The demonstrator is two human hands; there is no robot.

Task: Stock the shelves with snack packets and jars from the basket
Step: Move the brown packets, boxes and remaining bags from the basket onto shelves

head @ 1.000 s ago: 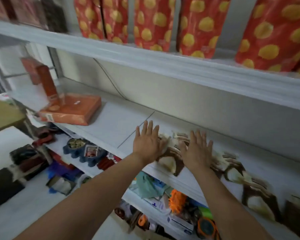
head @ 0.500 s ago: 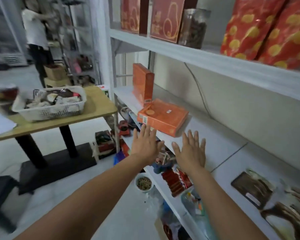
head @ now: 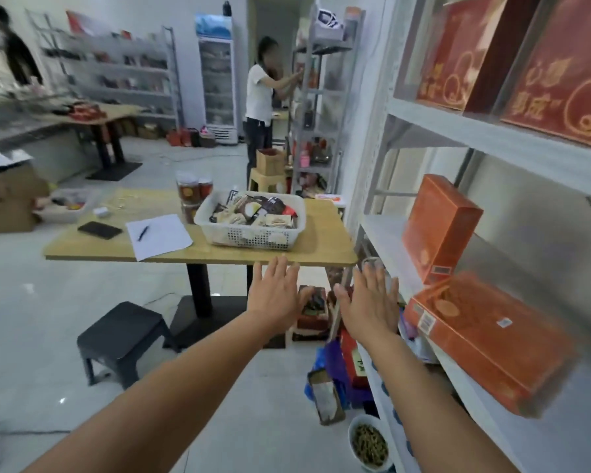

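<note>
Both hands are held out in the air, fingers straight and spread, holding nothing: the left hand (head: pixel 276 292) and the right hand (head: pixel 372 300). The white basket (head: pixel 249 235) with snack packets (head: pixel 253 211) stands on the wooden counter (head: pixel 325 240), jars (head: pixel 192 192) just beside it, left of the shelves (head: pixel 512 141)

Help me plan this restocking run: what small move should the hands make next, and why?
The left hand and right hand are open and hold nothing, while the white basket on the wooden table holds snack packets. So probably reach forward to the basket for another packet.
</note>
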